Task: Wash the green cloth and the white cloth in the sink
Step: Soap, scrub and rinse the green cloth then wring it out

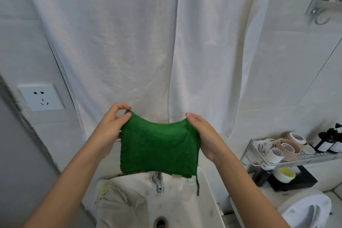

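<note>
I hold the green cloth (159, 146) spread out flat in the air above the sink (209, 196), in front of the wall. My left hand (112, 127) pinches its upper left corner and my right hand (201, 133) grips its upper right edge. A loose green thread hangs from its lower right corner. The white cloth (118, 203), greyish and crumpled, lies over the sink's left rim and down into the basin. The chrome tap (159, 181) shows just below the green cloth.
Large white towels (129, 42) hang on the wall behind. A wall socket (41, 97) is at the left. At the right, a metal shelf (303, 157) carries tape rolls and dark bottles, with a small bowl (284, 174) underneath. A toilet (305, 209) is at the lower right.
</note>
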